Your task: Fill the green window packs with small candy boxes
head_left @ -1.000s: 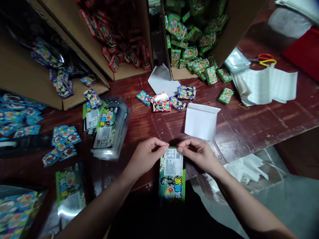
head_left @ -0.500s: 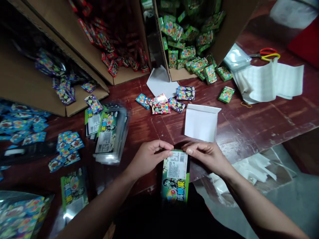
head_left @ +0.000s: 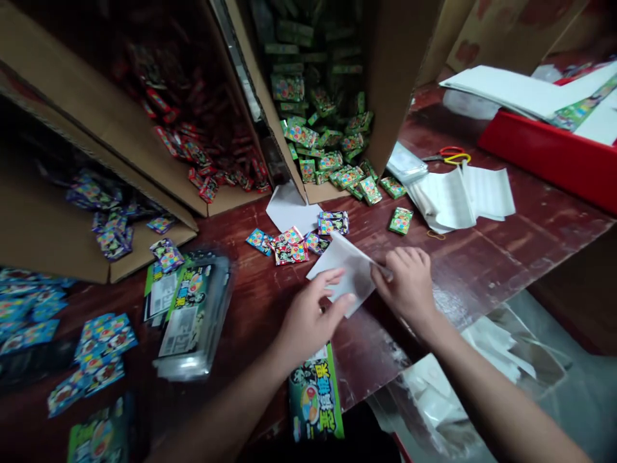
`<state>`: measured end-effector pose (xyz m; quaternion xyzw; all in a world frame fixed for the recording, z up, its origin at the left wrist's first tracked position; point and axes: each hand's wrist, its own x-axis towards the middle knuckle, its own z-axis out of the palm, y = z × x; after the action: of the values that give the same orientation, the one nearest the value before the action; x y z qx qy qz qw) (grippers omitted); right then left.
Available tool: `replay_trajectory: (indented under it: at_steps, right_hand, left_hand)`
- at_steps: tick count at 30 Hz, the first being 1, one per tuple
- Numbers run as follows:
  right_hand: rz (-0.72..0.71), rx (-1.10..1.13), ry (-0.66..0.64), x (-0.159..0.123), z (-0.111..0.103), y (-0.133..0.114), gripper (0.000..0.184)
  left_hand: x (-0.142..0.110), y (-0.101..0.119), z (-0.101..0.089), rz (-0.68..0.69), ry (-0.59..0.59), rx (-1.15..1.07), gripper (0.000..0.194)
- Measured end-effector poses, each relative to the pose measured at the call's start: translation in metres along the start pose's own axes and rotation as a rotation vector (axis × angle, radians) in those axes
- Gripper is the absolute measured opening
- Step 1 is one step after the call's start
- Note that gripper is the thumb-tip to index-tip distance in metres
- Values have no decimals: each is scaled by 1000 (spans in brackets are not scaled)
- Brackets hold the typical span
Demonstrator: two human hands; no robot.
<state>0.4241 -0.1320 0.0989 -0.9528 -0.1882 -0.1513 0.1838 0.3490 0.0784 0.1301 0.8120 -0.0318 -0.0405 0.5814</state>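
Observation:
My right hand (head_left: pixel 407 286) pinches the right edge of a folded white sheet of paper (head_left: pixel 337 263), which is tilted up off the table. My left hand (head_left: pixel 311 315) is over the paper's near side, thumb and fingers apart; whether it touches the paper is hard to tell. Below my left wrist, a green and black printed candy pouch (head_left: pixel 315 402) lies at the table's front edge. Just behind the paper are several small candy packets (head_left: pixel 292 254) in red, blue and purple.
Cardboard boxes of red packets (head_left: pixel 207 186) and green packets (head_left: pixel 332 161) stand at the back. Stacked clear pouches (head_left: pixel 193 321) and blue packets (head_left: pixel 106 347) are left. Scissors (head_left: pixel 450 154), a white label strip (head_left: pixel 448 199) and a red box (head_left: pixel 544 154) are right.
Both hands have left the pouch's top edge and moved to the white paper. My right hand has taken hold of it and the paper has turned and lifted. The view has shifted.

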Motion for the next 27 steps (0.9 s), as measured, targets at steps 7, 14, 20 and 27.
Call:
replay_trajectory:
  at_steps: [7,14,20,27]
  right_hand:
    - [-328,517,-119,-33,-45,-23,34]
    - [-57,854,-291,-4,-66,33,78]
    - [406,1259,-280,-12,-43,26,70]
    - [380,1090,-183,-31,-25,41,39]
  left_hand:
    - [25,11,19,-78,-149,-315,51]
    - [43,22,-17,-188,-335,-150,41]
    - [48,15,-10,-233,-175,-356,98]
    - [42,0,4,-125,-120,-169,43]
